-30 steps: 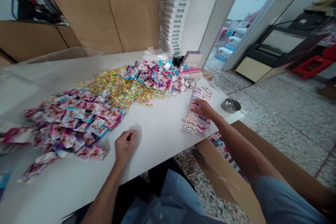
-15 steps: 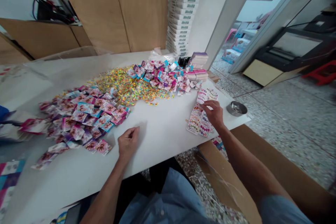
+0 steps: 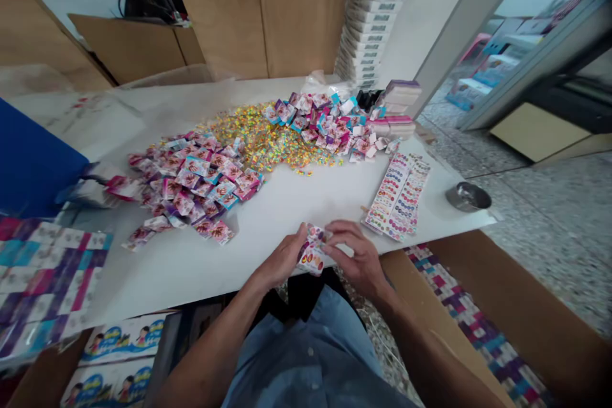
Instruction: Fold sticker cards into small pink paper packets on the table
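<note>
Close to the table's front edge, both hands are on a small sticker sheet (image 3: 312, 258) printed with coloured round motifs. My left hand (image 3: 284, 258) grips its left side, thumb on top. My right hand (image 3: 356, 254) pinches the sheet's right edge between thumb and fingers. Right of that hand lie long strips of sticker sheets (image 3: 399, 197), side by side on the white table (image 3: 282, 210). Left of centre is a heap of small pink, blue and purple packets (image 3: 196, 182). Whether the held sheet is folded I cannot tell.
Tiny yellow-orange packets (image 3: 282, 140) spread behind, beside a second heap of small boxes (image 3: 329, 121). A metal bowl (image 3: 468, 196) stands at the right corner. Below it is an open cardboard box (image 3: 444, 325) holding packed goods. A blue bin (image 3: 38, 159) is at the left.
My right hand has come from the sticker strips to the middle with a small sheet. My left hand has moved right and grips it too. The view has turned left.
</note>
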Demonstrator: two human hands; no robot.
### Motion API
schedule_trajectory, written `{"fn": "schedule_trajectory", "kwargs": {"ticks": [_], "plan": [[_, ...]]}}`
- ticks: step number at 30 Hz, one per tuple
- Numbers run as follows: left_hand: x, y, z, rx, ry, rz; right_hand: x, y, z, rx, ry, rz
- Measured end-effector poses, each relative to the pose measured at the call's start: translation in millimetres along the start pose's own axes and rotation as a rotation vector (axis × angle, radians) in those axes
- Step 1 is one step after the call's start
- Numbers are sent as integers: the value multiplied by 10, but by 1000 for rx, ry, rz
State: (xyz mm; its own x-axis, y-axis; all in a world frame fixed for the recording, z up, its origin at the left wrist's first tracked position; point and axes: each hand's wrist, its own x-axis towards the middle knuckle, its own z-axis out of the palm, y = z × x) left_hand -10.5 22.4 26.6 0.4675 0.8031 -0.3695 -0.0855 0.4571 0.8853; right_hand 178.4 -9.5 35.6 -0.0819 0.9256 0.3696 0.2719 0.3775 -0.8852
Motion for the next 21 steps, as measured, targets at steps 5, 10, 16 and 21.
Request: {"fn": "schedule_trajectory", "kwargs": {"ticks": [5,10,16,21], "plan": [[-195,105,-38,201,-157,29,153,162,74,279,-158,305],[-290,-18,-139,377,55,59,77,313,203,410,-22,421],[-381,-184,-188,403,217,66,36,330,280,320,35,378],[-425,-149,-116,356,96,43,31,256,322,395,-6,359]]}}
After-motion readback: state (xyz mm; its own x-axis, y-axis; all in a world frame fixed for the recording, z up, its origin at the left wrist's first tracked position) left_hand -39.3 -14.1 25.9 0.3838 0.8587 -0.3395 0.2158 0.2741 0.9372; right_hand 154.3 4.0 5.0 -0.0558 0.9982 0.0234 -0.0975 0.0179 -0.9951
